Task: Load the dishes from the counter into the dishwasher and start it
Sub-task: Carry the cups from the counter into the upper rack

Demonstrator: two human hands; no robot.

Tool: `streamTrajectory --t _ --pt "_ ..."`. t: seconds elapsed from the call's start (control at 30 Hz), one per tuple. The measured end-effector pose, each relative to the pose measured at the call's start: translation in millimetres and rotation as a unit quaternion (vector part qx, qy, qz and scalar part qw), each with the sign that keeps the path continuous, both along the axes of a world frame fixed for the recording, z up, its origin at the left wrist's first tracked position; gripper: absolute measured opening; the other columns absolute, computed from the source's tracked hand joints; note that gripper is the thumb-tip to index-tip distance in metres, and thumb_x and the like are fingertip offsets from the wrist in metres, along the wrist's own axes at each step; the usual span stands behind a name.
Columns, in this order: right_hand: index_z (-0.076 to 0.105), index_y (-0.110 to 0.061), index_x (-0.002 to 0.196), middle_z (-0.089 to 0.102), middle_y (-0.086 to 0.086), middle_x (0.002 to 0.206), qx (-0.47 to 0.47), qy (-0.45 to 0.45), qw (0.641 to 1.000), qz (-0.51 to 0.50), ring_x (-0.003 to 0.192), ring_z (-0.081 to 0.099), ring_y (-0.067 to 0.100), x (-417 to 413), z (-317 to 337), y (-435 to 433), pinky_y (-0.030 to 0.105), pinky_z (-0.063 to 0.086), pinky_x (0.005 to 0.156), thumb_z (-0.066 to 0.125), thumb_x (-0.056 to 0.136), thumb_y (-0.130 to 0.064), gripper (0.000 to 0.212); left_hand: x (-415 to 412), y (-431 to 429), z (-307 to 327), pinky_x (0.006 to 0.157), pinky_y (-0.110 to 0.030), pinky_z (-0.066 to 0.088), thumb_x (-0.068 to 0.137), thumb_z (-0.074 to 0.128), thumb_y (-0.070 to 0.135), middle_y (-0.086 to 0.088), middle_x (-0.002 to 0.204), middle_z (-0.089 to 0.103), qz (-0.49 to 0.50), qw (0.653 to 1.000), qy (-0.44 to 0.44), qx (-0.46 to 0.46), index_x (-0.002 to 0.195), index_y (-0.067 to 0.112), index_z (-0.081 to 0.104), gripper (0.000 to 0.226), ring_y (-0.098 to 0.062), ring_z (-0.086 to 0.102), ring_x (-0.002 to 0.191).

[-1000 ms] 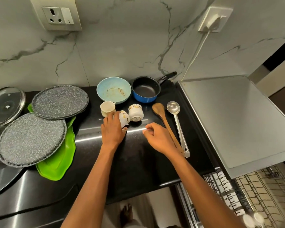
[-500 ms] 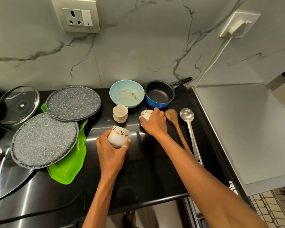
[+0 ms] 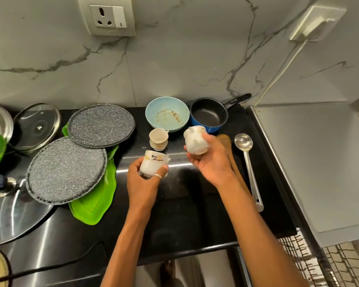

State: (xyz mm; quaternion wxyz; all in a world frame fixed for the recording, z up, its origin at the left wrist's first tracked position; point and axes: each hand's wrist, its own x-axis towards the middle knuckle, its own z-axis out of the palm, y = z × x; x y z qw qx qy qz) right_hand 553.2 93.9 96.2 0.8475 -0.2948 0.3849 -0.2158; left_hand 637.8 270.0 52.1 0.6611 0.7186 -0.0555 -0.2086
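My left hand [image 3: 143,183] grips a white cup with a gold and black print [image 3: 153,165], held upright above the black counter [image 3: 184,220]. My right hand [image 3: 212,162] holds a second white cup [image 3: 195,139] tipped on its side, off the counter. A third cup [image 3: 158,138] stands on the counter in front of a dirty light blue bowl [image 3: 167,113]. Next to the bowl sits a blue saucepan [image 3: 208,114]. A wooden spoon [image 3: 229,150] lies partly under my right hand, and a steel ladle [image 3: 248,162] lies to its right. The dishwasher rack [image 3: 303,257] shows at the lower right.
Two speckled grey plates [image 3: 101,125] [image 3: 65,169] rest on a green tray [image 3: 95,201] at the left. A glass lid [image 3: 36,126] and steel cookware [image 3: 13,214] lie further left. A grey appliance top [image 3: 311,158] fills the right side. A black cable [image 3: 50,270] crosses the counter's front.
My right hand has closed on the second cup and lifted it off the counter, tipping it. My left hand still carries the printed cup, drawn slightly toward me.
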Motion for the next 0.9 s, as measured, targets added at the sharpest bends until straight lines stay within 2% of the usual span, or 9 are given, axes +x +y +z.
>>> streamTrajectory --t 0.07,0.13,0.3,0.43,0.53,0.63,0.7,0.8,0.9 --pt "0.057 -0.009 0.136 0.067 0.02 0.119 0.078 -0.115 0.99 -0.01 0.097 0.066 0.031 -36.1 10.5 14.2 0.038 0.056 0.079 0.065 0.09 -0.039 0.055 -10.3 -4.6 5.2 0.092 -0.044 0.058 0.06 0.091 0.044 0.001 0.114 0.072 -0.022 0.994 0.087 -0.064 0.117 0.033 0.06 0.066 -0.017 0.071 0.103" --pt "0.057 -0.01 0.136 0.065 0.019 0.113 0.106 -0.162 0.981 -0.02 0.089 0.064 0.029 -71.7 14.0 25.2 0.034 0.055 0.07 0.06 0.092 -0.045 0.056 -25.3 -10.6 12.6 0.091 -0.041 0.058 0.059 0.093 0.043 0.002 0.117 0.072 -0.055 0.982 0.144 -0.112 0.123 0.028 0.06 0.073 -0.019 0.07 0.11" --pt "0.052 -0.012 0.131 0.057 0.016 0.107 0.106 -0.178 0.977 -0.054 0.075 0.054 0.023 -173.7 -5.2 31.3 0.026 0.045 0.054 0.054 0.093 -0.051 0.055 -78.9 -32.0 29.2 0.095 -0.042 0.052 0.089 0.064 0.03 -0.006 0.131 0.068 -0.138 0.928 0.28 -0.201 0.135 0.021 0.054 0.048 -0.024 0.066 0.118" --pt "0.058 -0.01 0.124 0.057 0.016 0.106 0.088 -0.14 0.976 -0.14 0.071 0.051 0.023 -276.5 -12.8 32.9 0.026 0.037 0.05 0.053 0.093 -0.051 0.051 -145.0 -51.1 34.8 0.079 -0.036 0.055 0.091 0.054 0.047 -0.01 0.118 0.071 -0.21 0.89 0.354 -0.197 0.131 0.025 0.06 0.046 -0.021 0.066 0.093" --pt "0.059 -0.015 0.12 0.059 0.016 0.106 0.051 -0.095 0.968 -0.225 0.073 0.054 0.024 -358.8 -15.5 31.8 0.026 0.038 0.05 0.053 0.095 -0.05 0.044 -204.9 -62.8 33.2 0.066 -0.034 0.059 0.09 0.053 0.048 -0.013 0.114 0.071 -0.282 0.881 0.35 -0.145 0.132 0.024 0.059 0.048 -0.02 0.068 0.083" --pt "0.062 -0.018 0.122 0.063 0.016 0.108 0.032 -0.045 0.951 -0.303 0.079 0.057 0.026 -444.8 -26.2 20.6 0.027 0.046 0.05 0.053 0.096 -0.049 0.042 -268.0 -75.4 25.1 0.067 -0.035 0.059 0.09 0.061 0.047 -0.013 0.114 0.071 -0.348 0.876 0.322 -0.09 0.13 0.027 0.059 0.046 -0.021 0.07 0.084" --pt "0.057 -0.016 0.137 0.06 0.019 0.118 0.044 0.004 0.941 -0.336 0.087 0.061 0.028 -499.8 -35.5 7.9 0.028 0.053 0.057 0.061 0.092 -0.046 0.054 -311.3 -83.9 16.5 0.071 -0.034 0.059 0.087 0.069 0.043 -0.007 0.117 0.072 -0.382 0.873 0.298 -0.052 0.128 0.03 0.059 0.044 -0.022 0.071 0.094" --pt "0.055 -0.013 0.135 0.059 0.021 0.13 0.033 0.148 0.934 -0.322 0.105 0.066 0.035 -569.8 -58.9 -16.1 0.033 0.061 0.07 0.067 0.092 -0.031 0.047 -379.4 -99.9 -6.5 0.079 -0.031 0.058 0.079 0.078 0.034 0.002 0.125 0.067 -0.415 0.878 0.239 -0.004 0.129 0.038 0.056 0.055 -0.018 0.069 0.11" --pt "0.055 -0.017 0.123 0.057 0.02 0.133 0.016 0.268 0.914 -0.303 0.118 0.061 0.036 -617.9 -97.6 -36.1 0.042 0.062 0.077 0.066 0.094 -0.019 0.031 -443.8 -121.2 -38.0 0.078 -0.024 0.057 0.081 0.084 0.022 0.006 0.123 0.064 -0.43 0.886 0.167 0.041 0.128 0.04 0.056 0.058 -0.012 0.066 0.11"
